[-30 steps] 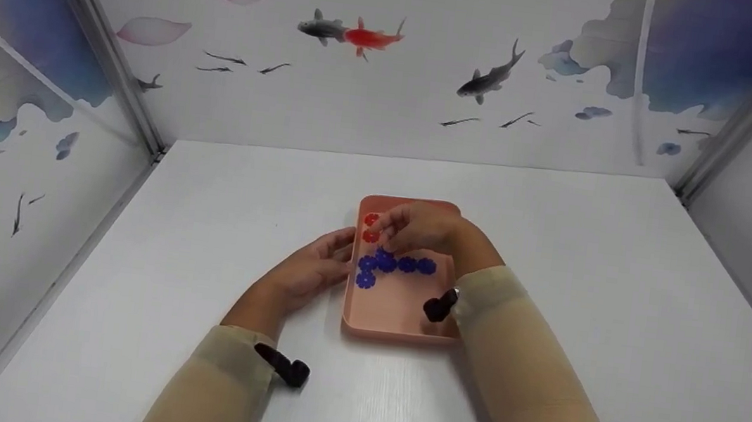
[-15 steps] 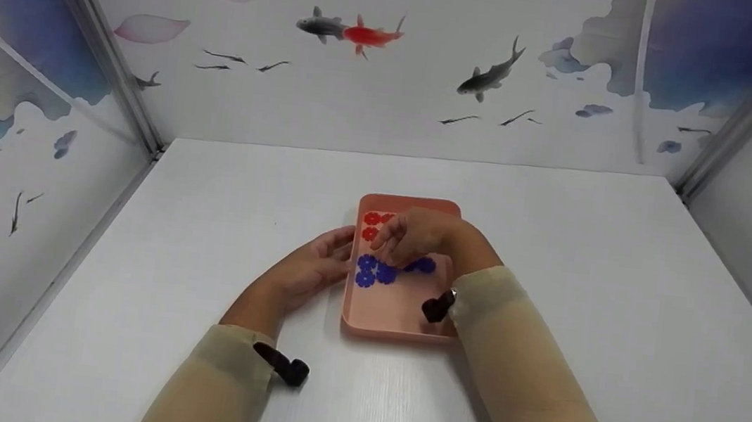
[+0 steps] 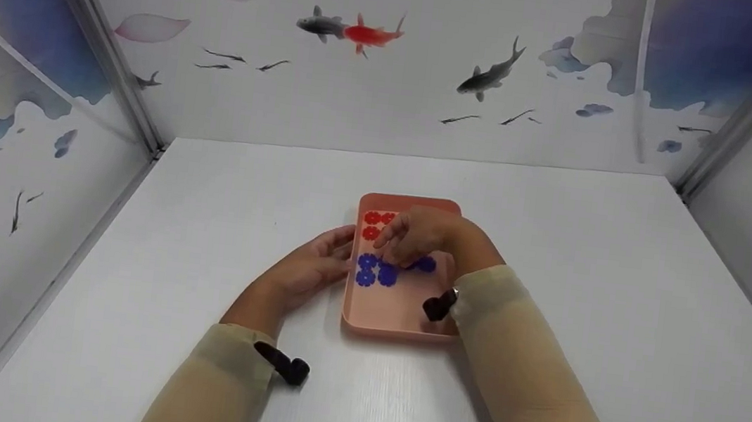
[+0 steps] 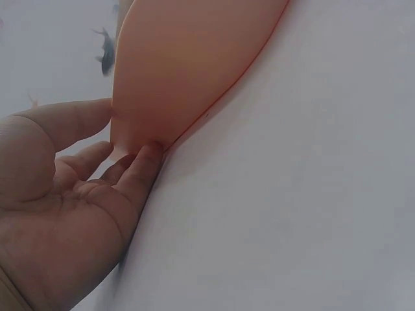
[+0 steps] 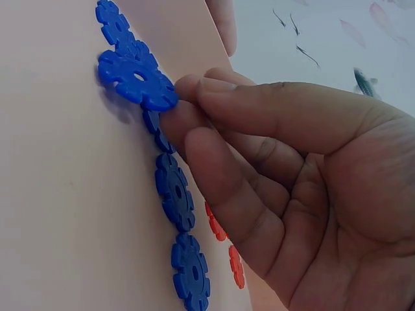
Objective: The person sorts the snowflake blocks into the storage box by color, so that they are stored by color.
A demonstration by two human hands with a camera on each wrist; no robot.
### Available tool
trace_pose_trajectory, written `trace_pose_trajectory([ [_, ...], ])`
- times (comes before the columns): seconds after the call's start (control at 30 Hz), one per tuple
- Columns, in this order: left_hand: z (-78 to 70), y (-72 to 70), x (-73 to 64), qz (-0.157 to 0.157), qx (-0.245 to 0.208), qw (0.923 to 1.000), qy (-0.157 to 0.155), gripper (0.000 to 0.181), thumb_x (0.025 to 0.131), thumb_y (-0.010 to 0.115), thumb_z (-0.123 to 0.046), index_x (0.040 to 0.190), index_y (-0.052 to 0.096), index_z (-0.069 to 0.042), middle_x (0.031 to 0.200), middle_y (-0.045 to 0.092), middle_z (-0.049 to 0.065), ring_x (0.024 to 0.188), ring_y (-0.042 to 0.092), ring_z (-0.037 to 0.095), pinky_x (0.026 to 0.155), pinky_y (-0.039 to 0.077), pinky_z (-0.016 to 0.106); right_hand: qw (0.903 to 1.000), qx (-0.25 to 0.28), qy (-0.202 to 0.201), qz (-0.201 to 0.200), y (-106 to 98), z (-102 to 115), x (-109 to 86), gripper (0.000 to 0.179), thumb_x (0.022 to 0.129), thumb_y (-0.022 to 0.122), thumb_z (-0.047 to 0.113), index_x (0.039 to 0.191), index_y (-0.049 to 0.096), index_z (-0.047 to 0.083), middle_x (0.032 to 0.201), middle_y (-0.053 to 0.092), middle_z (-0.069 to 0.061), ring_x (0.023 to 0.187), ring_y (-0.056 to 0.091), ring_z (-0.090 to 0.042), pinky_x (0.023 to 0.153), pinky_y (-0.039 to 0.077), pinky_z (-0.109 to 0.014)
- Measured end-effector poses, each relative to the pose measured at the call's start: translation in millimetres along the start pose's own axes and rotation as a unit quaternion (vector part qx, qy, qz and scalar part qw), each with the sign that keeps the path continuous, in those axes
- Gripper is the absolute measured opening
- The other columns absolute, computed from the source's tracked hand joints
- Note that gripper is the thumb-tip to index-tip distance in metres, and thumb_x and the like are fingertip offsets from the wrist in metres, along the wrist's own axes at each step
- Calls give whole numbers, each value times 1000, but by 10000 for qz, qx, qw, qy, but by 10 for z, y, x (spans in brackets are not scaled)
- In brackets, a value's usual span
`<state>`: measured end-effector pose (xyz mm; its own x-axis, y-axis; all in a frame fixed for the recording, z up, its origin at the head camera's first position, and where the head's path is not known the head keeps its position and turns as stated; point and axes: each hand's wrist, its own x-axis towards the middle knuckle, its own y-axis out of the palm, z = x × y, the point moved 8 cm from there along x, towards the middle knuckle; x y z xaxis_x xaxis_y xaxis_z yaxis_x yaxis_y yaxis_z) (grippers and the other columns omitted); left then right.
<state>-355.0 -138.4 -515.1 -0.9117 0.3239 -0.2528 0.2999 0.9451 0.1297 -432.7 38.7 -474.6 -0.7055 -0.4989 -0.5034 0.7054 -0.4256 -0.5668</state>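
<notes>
In the right wrist view my right hand (image 5: 279,162) pinches the edge of a blue flower-shaped plastic disc (image 5: 138,78) between thumb and finger. The disc is tilted, just above a row of matching blue discs (image 5: 175,191) lying in the pink tray (image 3: 392,319). My left hand (image 3: 309,271) rests against the tray's left side with its fingers fairly straight. In the left wrist view the thumb and fingertips touch the tray's outer wall (image 4: 188,58). Red flower discs (image 3: 373,218) lie at the tray's far left, partly hidden by my right hand.
The tray stands on a white table (image 3: 205,220). Behind it rises a white panel (image 3: 394,114) printed with fish, with further panels at both sides. A black wrist device (image 3: 439,307) hangs over the tray's right part.
My right hand has shifted slightly right, uncovering more red discs. The held blue disc has come a little nearer, to below the row. My left hand stays at the tray's side.
</notes>
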Motion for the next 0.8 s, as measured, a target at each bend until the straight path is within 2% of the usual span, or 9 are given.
trace_pose_trajectory([
  [0.3,-5,32,13,142,-81,9999,30,81,98,75,-6,167,37,-24,176,35,-3,163,34,18,131,38,41,9979,486,-361,-216,-103,85,-66,30,92,86,21,121,80,21,110,83,-1,106,78,-20,101,63,-37],
  [0.4,-7,22,12,100,-71,9999,11,79,98,74,-6,166,38,-25,175,36,-3,163,34,18,130,39,40,9947,716,-676,-303,-184,167,-129,33,93,84,19,126,78,17,110,82,-5,110,79,-27,105,62,-45],
  [0.47,-11,19,9,71,-69,9999,19,79,98,74,-6,166,38,-25,175,36,-3,164,34,18,130,39,41,9913,853,-916,-400,-252,222,-192,33,95,83,18,127,77,17,111,81,-7,112,77,-35,107,61,-52],
  [0.57,-8,14,7,10,-44,10000,0,80,97,75,-6,166,39,-26,175,36,-4,164,33,18,130,39,41,9867,987,-1166,-547,-344,271,-303,32,96,82,19,127,78,21,112,81,-8,114,75,-41,107,60,-56],
  [0.63,-8,16,10,-8,-20,10000,10,81,97,76,-6,166,38,-25,175,36,-4,164,33,18,130,39,41,9836,1111,-1278,-616,-392,277,-377,33,95,82,18,128,78,22,114,81,-8,113,76,-41,106,61,-54],
  [0.8,-2,7,31,-57,-77,10000,-7,84,95,77,-5,166,39,-25,175,37,-4,163,35,18,129,40,41,9771,1435,-1386,-737,-485,182,-532,39,96,81,13,134,75,15,118,80,-10,111,79,-30,101,64,-42],
])
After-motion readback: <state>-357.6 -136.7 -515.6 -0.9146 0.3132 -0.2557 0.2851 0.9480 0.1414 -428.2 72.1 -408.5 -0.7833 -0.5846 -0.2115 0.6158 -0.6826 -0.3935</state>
